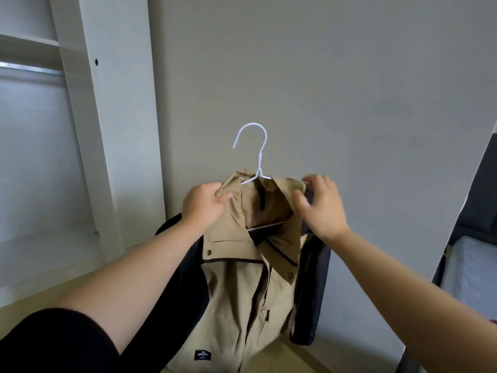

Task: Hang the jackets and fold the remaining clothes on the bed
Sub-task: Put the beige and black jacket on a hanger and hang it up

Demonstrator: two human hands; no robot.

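One jacket is in hand: the beige cotton jacket with dark sleeves [242, 292] hangs before me at the centre of the view. Its collar is draped over the thin white wire hanger [258, 160], whose hook stands free at twelve o'clock.

My left hand [205, 204] sits at nine o'clock of the hanger's neck, fingers and thumb clamped on the collar and shoulder cloth. Whether the wire is in that pinch too, I cannot tell. My right hand [321, 208] is at three o'clock by the other shoulder, fingers apart and lightly bent, holding nothing. It is blurred, so I cannot say whether it touches the fabric.

I judge this to be the dressing step: seating the jacket squarely on the hanger before it goes up. The far shoulder looks bunched, so the next move calls for my right hand to draw it over the wire's end. Then one hand should take the hook.

The silver metal rail [29, 69] inside the white wardrobe [107, 130] lies at ten o'clock, well apart, so a lift and swing left will follow. The bed with a pale mattress [468, 265] shows at four o'clock.
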